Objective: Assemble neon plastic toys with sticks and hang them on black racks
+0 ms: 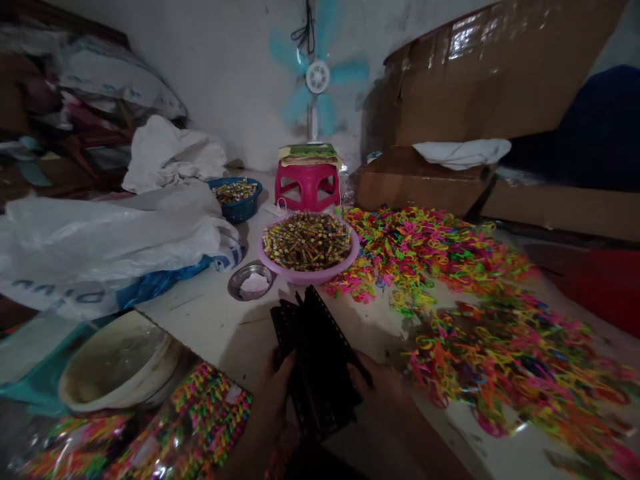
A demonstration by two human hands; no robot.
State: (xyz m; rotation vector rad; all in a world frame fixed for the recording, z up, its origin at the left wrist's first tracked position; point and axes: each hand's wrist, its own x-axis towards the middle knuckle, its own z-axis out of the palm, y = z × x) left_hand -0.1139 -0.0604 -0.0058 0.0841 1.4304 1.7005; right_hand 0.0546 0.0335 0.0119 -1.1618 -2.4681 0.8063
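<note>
Between my two hands is a bundle of long black strips (320, 353) with rows of small notches along their edges. My left hand (279, 387) is closed on its left side, with the thumb lying along it. On the opposite side my right hand (376, 383) grips the bundle's right edge. Just beyond the strips stands a pink basin (354, 257) full of short, gold-patterned little tubes (307, 240). A small metal bowl (235, 288) with a white lump (254, 283) in it sits left of the basin.
Bright loose plastic pieces (430, 247) spread over the floor at right. At left lie white sacks (100, 233), a worn pale basin (120, 360) and bagged colourful pieces (200, 413). Behind are a blue basin (243, 210), a pink stool (307, 183), a running fan (317, 77) and cardboard boxes (480, 80).
</note>
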